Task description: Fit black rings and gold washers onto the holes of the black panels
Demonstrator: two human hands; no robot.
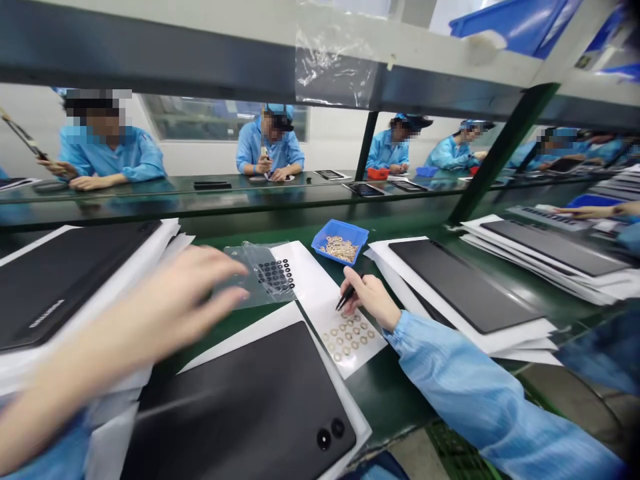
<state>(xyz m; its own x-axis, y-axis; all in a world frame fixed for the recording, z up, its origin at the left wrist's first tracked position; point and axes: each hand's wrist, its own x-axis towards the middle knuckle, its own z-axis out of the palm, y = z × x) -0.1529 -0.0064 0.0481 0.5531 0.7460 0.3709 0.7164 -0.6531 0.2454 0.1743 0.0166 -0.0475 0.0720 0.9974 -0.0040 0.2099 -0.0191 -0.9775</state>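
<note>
My left hand (175,300) reaches forward, blurred by motion, its fingers spread toward a clear plastic sheet (257,275) that carries a grid of small black rings. My right hand (370,297) is closed around black tweezers (346,297), with the tips over a white sheet (320,300) bearing several small gold rings (349,337). A dark tablet (250,407) lies back-up on white paper in front of me, its two camera lenses at the lower right. A small blue tray (341,241) of gold rings sits beyond the white sheet.
Stacks of dark tablets on white sheets lie to my left (65,280) and right (465,287), with more at the far right (555,250). Across a green conveyor (250,193), several people in blue coats work. A shelf (200,60) hangs overhead.
</note>
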